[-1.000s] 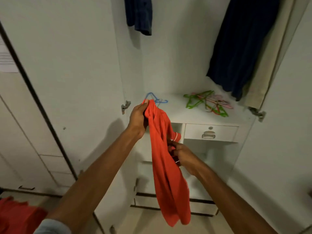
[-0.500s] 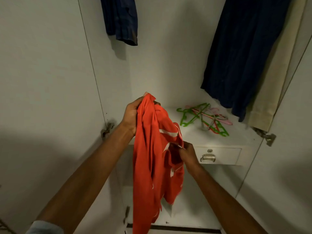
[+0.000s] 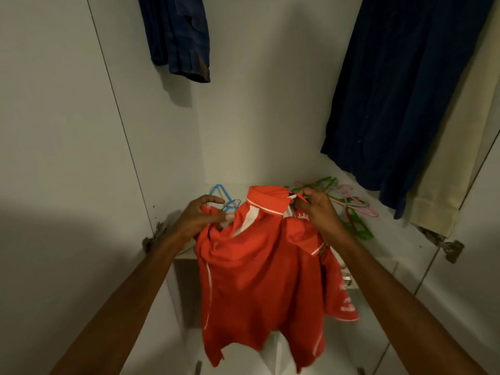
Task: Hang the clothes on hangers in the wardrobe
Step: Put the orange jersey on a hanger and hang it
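Red shirt (image 3: 259,266) held up in front of wardrobe shelf (image 3: 384,239), collar uppermost, body hanging free below w/ hem near bottom of view. Left hand (image 3: 200,216) grips shirt at left shoulder, fingers curled round bunched cloth. Right hand (image 3: 316,209) pinches right collar tip betw. thumb & fingers. Both hands thus clenched on shirt, neither released. Spread apart like this prob. to open out neck & shoulders so a hanger can slip in. No hanger in shirt yet, as far as can be told.

Blue hanger (image 3: 224,197) lies at left end of shelf, just behind left hand; touching or not, can't tell. Pile of green & pink hangers (image 3: 349,209) at right end of shelf, behind right hand, handy for next grab. Dark blue clothes (image 3: 400,90) & cream cloth (image 3: 449,158) hang at right, another dark blue piece (image 3: 178,36) top left. Rail itself out of view.

Judged step: straightening shirt before hanger goes in; hanging itself not yet done.
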`<state>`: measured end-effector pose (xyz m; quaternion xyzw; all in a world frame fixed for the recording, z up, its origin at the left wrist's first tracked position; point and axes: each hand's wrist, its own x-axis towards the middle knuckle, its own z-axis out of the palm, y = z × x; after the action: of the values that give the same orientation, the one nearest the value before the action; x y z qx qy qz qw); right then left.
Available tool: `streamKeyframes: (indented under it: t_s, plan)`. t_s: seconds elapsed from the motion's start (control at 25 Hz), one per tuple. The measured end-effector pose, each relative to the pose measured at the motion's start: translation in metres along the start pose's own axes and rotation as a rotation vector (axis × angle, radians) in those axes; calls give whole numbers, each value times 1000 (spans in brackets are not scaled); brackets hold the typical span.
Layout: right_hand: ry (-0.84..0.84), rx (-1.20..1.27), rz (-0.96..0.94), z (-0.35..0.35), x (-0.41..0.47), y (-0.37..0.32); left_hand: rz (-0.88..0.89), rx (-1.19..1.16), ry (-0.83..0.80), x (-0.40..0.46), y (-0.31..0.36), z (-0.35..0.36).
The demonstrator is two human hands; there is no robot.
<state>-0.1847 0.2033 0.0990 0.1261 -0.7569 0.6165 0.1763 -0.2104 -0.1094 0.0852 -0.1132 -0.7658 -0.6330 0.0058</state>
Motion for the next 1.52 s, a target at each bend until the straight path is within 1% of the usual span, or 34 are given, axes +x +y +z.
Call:
streamKeyframes:
  t_s: [0.08, 0.12, 0.16, 0.2, 0.24, 0.32, 0.36, 0.4, 0.44, 0.48, 0.56, 0.6, 0.64, 0.68, 0.72, 0.76, 0.84, 0.92, 0.96, 1.0, 1.08, 1.16, 1.2, 1.28, 1.36, 1.4, 1.48, 1.52]
  plan:
    - [-75, -1, -21, -1, 25, -7, -81, 232, -230, 8, -6, 10]
    - [-100, 1, -8, 0, 36, -10, -86, 304, -328, 13, -9, 19]
    - [-107, 13, 16, 2, 46, -11, -67, 320, -393, 18, -10, 33]
    - [-91, 38, 48, 6, 54, -11, -36, 292, -426, 20, -6, 51]
    - [-56, 65, 76, 10, 60, -11, -17, 220, -407, 21, 1, 70]
    - [16, 84, 108, 11, 78, 4, -21, 46, -248, 39, 8, 98]
    - [9, 93, 114, 6, 86, 11, -12, -31, -157, 52, 7, 105]
    - [-38, 103, 131, -4, 95, 20, -1, -94, -83, 66, 7, 106]
    - [-139, 99, 158, -19, 103, 29, 4, -134, -29, 79, 6, 103]
    - [-291, 67, 197, -37, 108, 37, 8, -144, 8, 90, 6, 98]
    - [-685, -122, 310, -73, 112, 59, 26, -121, 54, 109, 6, 92]
    - [-851, -242, 365, -85, 111, 72, 29, -124, 70, 115, 6, 91]
    - [-949, -309, 385, -93, 110, 90, 20, -142, 95, 121, 4, 92]
    - [-983, -307, 381, -97, 109, 107, 10, -148, 133, 126, 2, 93]
    - [-945, -261, 363, -98, 113, 128, 2, -139, 170, 132, -4, 92]
    - [-856, -199, 359, -97, 117, 144, -5, -113, 198, 136, -9, 89]
    - [-651, -22, 419, -92, 126, 163, -34, -113, 223, 145, -18, 78]
    - [-475, 183, 466, -83, 137, 168, -39, -157, 235, 157, -31, 59]
    - [-378, 227, 478, -75, 143, 163, -53, -188, 243, 162, -35, 51]
    - [-274, 218, 461, -67, 151, 160, -61, -196, 250, 168, -37, 44]
    - [-95, 66, 340, -50, 176, 159, -48, -128, 256, 186, -41, 35]
    - [9, -136, 234, -33, 196, 167, -36, 73, 270, 202, -50, 35]
    - [37, -288, 223, -25, 202, 178, -36, 195, 277, 207, -61, 40]
    - [59, -629, 262, -11, 195, 202, -60, 405, 286, 208, -90, 55]
    - [110, -907, 247, 3, 175, 222, -55, 555, 353, 201, -114, 71]
    - [124, -1007, 218, 9, 166, 230, -25, 635, 415, 197, -123, 77]
    - [139, -1132, 120, 18, 157, 234, 71, 785, 524, 191, -136, 86]
    - [142, -1177, 56, 23, 155, 233, 133, 803, 557, 191, -139, 90]
